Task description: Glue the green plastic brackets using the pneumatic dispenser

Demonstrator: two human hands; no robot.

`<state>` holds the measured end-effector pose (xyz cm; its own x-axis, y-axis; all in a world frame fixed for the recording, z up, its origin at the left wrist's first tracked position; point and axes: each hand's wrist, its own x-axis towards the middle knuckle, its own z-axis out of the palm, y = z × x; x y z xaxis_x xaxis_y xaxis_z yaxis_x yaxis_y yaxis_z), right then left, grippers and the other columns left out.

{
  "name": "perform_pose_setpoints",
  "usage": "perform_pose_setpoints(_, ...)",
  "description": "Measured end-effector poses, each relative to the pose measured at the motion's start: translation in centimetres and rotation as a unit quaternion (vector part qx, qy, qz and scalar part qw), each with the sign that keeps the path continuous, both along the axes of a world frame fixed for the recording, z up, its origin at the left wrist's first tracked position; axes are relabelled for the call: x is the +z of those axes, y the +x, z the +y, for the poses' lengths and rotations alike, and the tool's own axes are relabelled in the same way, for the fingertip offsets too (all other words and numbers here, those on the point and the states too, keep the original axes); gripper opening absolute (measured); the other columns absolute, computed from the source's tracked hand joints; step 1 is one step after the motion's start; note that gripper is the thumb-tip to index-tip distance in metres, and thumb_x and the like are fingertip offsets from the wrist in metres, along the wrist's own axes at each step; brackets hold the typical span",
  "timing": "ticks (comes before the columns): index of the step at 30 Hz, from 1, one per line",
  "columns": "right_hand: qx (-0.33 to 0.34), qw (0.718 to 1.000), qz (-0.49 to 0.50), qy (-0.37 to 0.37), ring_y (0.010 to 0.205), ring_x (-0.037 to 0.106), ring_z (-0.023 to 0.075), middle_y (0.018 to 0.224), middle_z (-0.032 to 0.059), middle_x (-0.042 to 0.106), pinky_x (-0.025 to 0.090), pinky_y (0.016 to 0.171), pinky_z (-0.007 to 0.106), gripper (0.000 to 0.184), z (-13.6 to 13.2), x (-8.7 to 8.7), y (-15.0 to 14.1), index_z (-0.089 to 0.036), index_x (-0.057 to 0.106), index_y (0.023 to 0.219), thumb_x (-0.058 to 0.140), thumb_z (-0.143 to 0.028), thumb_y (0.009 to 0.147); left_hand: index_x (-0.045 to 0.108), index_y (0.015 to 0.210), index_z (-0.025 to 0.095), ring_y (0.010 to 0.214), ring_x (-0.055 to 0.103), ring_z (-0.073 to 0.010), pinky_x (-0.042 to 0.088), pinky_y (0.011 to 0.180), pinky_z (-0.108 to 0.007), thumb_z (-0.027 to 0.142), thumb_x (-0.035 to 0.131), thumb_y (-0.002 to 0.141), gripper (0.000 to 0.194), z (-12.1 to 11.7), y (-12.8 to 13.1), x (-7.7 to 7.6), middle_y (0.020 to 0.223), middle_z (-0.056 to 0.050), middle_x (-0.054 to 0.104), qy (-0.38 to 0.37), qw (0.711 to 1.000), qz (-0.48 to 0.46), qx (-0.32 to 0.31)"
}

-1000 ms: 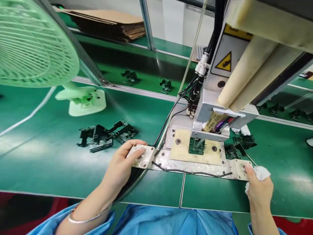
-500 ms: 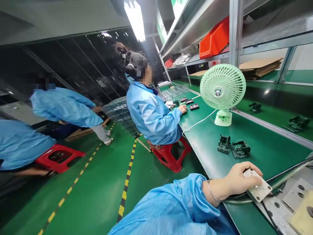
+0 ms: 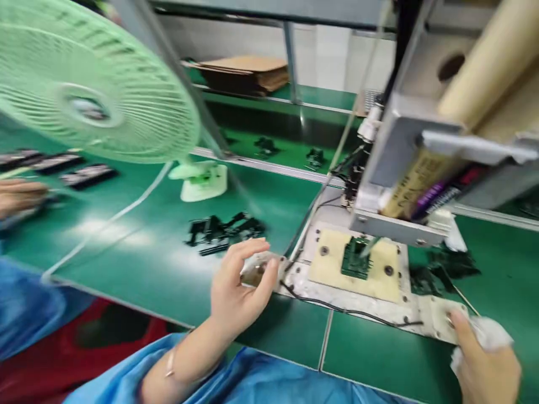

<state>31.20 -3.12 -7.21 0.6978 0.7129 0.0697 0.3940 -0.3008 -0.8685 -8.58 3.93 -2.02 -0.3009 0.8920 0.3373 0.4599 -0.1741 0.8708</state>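
Note:
My left hand (image 3: 244, 286) is at a pale button block (image 3: 256, 269) on the left end of a press base, thumb and forefinger apart. With its thumb, my right hand (image 3: 488, 359) touches the button on the right block (image 3: 442, 317); a crumpled white cloth (image 3: 490, 332) is bunched in this hand, its other fingers mostly hidden. Between my hands, a small green circuit board assembly (image 3: 357, 259) sits on the cream fixture plate (image 3: 324, 272), under the press head. Dark board assemblies (image 3: 225, 230) lie left of the press, blurred.
A green fan (image 3: 204, 179) stands at the left, its white cable crossing the bench. The press frame (image 3: 387, 151) rises at the right, holding markers. Cardboard sheets (image 3: 248, 67) lie behind. At far left are a co-worker's hand (image 3: 19, 196) and black modules (image 3: 88, 175).
My view has swung right, from the aisle and co-workers to the press. The left hand has lifted its fingers off its button block. The right hand has come into view.

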Motion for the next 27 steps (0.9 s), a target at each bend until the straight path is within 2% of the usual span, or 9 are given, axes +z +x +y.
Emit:
perform_pose_setpoints(4,-0.091,0.993,0.008,-0.074,0.050,0.049,0.0183,0.055,0.0002,0.054,0.038,0.043,0.028,0.059,-0.2,0.2,-1.0,-0.021,0.057,0.065,0.080,-0.075,0.061,0.051,0.136,0.024,0.127,0.057,-0.0319,0.043,0.112,-0.048,0.036,0.081,0.073,0.072,2.2,3.6,2.8,0.139,-0.012,0.058,-0.068,0.964,0.092,-0.241)
perform_pose_setpoints(7,-0.096,0.992,0.045,-0.069,0.049,0.044,0.0155,0.054,-0.0016,0.050,0.037,0.042,0.027,0.063,0.4,0.3,-1.6,-0.021,0.054,0.064,0.081,-0.077,0.055,0.058,0.129,0.019,0.121,0.061,-0.0371,0.051,0.103,-0.049,0.038,0.091,0.056,0.083,5.0,6.7,4.3,0.130,-0.015,0.064,-0.170,0.930,0.079,-0.317)
perform_pose_setpoints(10,-0.097,0.991,0.076,-0.061,0.048,0.042,0.0143,0.056,-0.0022,0.049,0.036,0.040,0.025,0.065,0.3,0.4,-1.6,-0.021,0.052,0.065,0.084,-0.076,0.053,0.069,0.101,0.017,0.101,0.069,-0.0332,0.057,0.090,-0.043,0.027,0.089,0.055,0.051,7.0,8.4,4.6,0.099,-0.009,0.072,-0.218,0.910,0.022,-0.351)
perform_pose_setpoints(12,-0.097,0.991,0.080,-0.054,0.049,0.041,0.0135,0.057,-0.0027,0.049,0.035,0.040,0.025,0.065,0.2,0.3,-1.6,-0.021,0.051,0.065,0.084,-0.075,0.053,0.071,0.093,0.018,0.099,0.069,-0.0305,0.057,0.090,-0.042,0.024,0.086,0.058,0.039,7.3,8.8,4.6,0.093,-0.007,0.072,-0.232,0.896,-0.041,-0.376)
perform_pose_setpoints(15,-0.088,0.993,0.077,-0.015,0.051,0.039,0.0126,0.059,-0.0039,0.047,0.034,0.043,0.024,0.064,0.1,0.0,-1.6,-0.021,0.050,0.067,0.085,-0.073,0.055,0.072,0.100,0.018,0.097,0.069,-0.0271,0.055,0.091,-0.040,0.026,0.082,0.066,0.036,6.9,8.7,4.7,0.095,-0.006,0.073,-0.258,0.871,-0.108,-0.404)
perform_pose_setpoints(17,-0.083,0.994,0.075,-0.001,0.053,0.039,0.0125,0.059,-0.0043,0.046,0.033,0.045,0.025,0.062,0.2,-0.2,-1.6,-0.021,0.051,0.069,0.085,-0.071,0.057,0.073,0.096,0.018,0.083,0.068,-0.0230,0.056,0.078,-0.034,0.031,0.079,0.071,0.029,6.6,8.4,4.9,0.086,-0.004,0.071,-0.285,0.858,-0.110,-0.413)
perform_pose_setpoints(22,-0.072,0.997,0.040,0.009,0.055,0.040,0.0125,0.060,-0.0046,0.046,0.034,0.049,0.025,0.057,0.7,-0.2,-1.7,-0.020,0.050,0.069,0.083,-0.066,0.065,0.065,0.059,0.017,0.051,0.049,-0.0135,0.037,0.047,-0.023,0.046,0.078,0.072,0.034,5.9,8.1,5.5,0.056,0.001,0.052,-0.374,0.838,-0.085,-0.388)
perform_pose_setpoints(25,-0.066,0.997,0.036,0.014,0.054,0.042,0.0134,0.063,-0.0031,0.049,0.035,0.048,0.025,0.054,0.1,-0.1,-1.6,-0.020,0.053,0.073,0.083,-0.064,0.068,0.065,0.060,0.018,0.058,0.056,-0.0158,0.044,0.052,-0.024,0.046,0.077,0.072,0.033,4.3,8.0,5.5,0.061,-0.001,0.057,-0.404,0.820,-0.136,-0.382)
perform_pose_setpoints(27,-0.067,0.997,0.014,0.024,0.058,0.048,0.0168,0.071,0.0012,0.056,0.039,0.048,0.027,0.050,-1.3,0.0,-1.4,-0.017,0.061,0.087,0.079,-0.063,0.076,0.072,0.079,0.019,0.080,0.068,-0.0233,0.056,0.069,-0.032,0.034,0.082,0.067,0.022,2.4,7.6,5.1,0.083,-0.005,0.070,-0.370,0.828,-0.192,-0.375)
